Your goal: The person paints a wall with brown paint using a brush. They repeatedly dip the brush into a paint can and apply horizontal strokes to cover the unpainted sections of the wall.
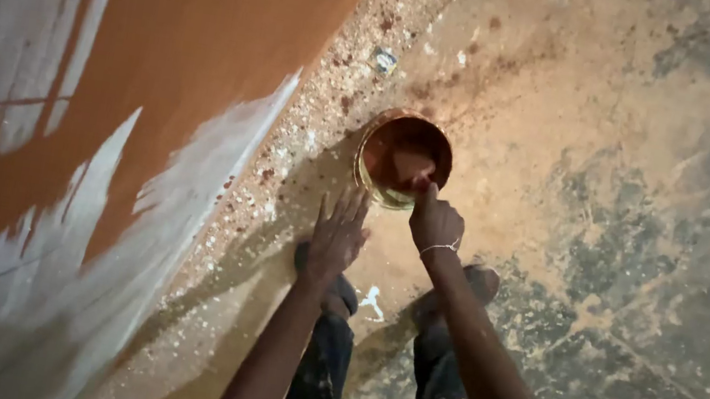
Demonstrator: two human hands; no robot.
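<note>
Rust-brown paint fills the tin (403, 160) just beyond both hands; right hand (436, 223) dips in, grip unclear, nearer than splayed left hand (336, 236).

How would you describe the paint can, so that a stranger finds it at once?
Start at the half-painted orange wall on the left. On the speckled floor beside its base stands the paint can, round and open, with reddish-brown paint inside. The right hand reaches into it.

Both arms stretched downward, left hand (336, 239) flat with fingers spread apart, right hand (436, 224) closed into a loose fist, thin bracelet on its wrist
</note>
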